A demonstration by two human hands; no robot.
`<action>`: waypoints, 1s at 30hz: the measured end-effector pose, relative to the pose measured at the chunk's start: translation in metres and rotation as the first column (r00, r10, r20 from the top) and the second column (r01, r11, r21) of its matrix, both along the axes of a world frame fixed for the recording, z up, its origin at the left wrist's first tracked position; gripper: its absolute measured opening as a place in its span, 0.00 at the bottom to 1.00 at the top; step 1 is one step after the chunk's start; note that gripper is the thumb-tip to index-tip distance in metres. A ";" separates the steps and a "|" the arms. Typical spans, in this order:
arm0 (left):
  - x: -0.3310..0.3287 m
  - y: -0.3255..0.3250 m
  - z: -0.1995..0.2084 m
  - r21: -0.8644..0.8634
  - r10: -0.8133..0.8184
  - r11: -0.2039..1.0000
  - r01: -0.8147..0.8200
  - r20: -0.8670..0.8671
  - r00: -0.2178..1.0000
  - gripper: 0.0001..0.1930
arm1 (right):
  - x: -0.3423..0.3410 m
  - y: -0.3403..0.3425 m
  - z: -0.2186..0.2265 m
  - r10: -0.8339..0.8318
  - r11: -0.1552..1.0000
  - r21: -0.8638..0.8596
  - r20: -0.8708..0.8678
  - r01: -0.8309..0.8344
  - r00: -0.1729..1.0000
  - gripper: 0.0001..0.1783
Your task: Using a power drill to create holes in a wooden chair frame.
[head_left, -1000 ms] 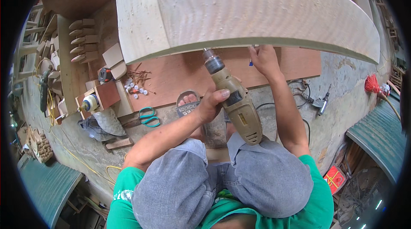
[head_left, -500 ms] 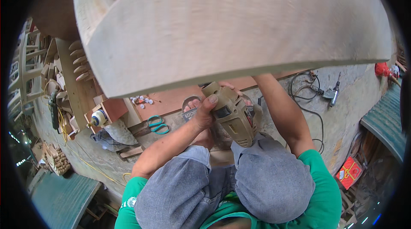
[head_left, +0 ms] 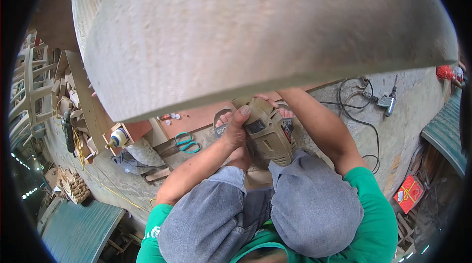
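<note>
Your left hand (head_left: 236,128) is wrapped around the body of the tan power drill (head_left: 268,132), thumb laid along its upper side, fingers closed firmly on it. The drill sits above your knees, its front end pointing up and away from you and vanishing under the edge of the big pale wooden panel (head_left: 265,37) that fills the upper part of the view. Your right forearm runs up beside the drill on its right, and your right hand (head_left: 273,100) is almost wholly hidden under that panel's lower edge; only a bit of it shows, so I cannot tell whether it is closed on anything. On the floor past your left arm lie green-handled scissors (head_left: 187,142), with a white bottle (head_left: 118,137) further left. Another power tool (head_left: 388,101) with its black cable lies well apart on your right.
</note>
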State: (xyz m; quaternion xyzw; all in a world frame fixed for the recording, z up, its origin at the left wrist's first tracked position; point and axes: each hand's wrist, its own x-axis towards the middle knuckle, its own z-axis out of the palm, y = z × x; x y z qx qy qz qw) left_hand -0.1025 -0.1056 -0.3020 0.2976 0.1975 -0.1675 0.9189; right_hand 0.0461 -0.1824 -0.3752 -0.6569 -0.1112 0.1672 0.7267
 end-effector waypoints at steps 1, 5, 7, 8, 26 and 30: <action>0.000 0.000 0.001 0.002 -0.007 1.000 0.007 -0.016 1.000 0.39 | 0.000 -0.001 0.000 0.008 1.000 -0.009 0.006 -0.008 1.000 0.08; 0.001 0.001 0.004 -0.010 -0.037 0.999 0.037 -0.013 0.999 0.39 | 0.002 -0.003 0.000 0.034 0.999 0.009 -0.081 -0.034 0.996 0.08; 0.001 0.000 0.004 -0.010 -0.016 1.000 0.016 -0.017 1.000 0.38 | 0.004 -0.004 0.000 0.043 0.999 0.035 -0.106 -0.039 0.993 0.09; 0.000 -0.001 0.003 -0.009 0.007 1.000 -0.007 -0.025 1.000 0.38 | 0.005 -0.005 0.000 0.040 0.999 -0.017 -0.085 -0.041 0.996 0.09; -0.002 -0.010 -0.002 -0.041 0.029 0.999 -0.029 -0.005 1.000 0.36 | 0.006 -0.009 0.002 0.083 0.995 0.075 -0.139 -0.073 0.987 0.10; -0.003 -0.008 -0.004 0.004 0.034 0.999 -0.033 -0.022 0.999 0.36 | 0.002 -0.003 -0.004 0.073 0.991 0.122 -0.167 -0.053 0.983 0.10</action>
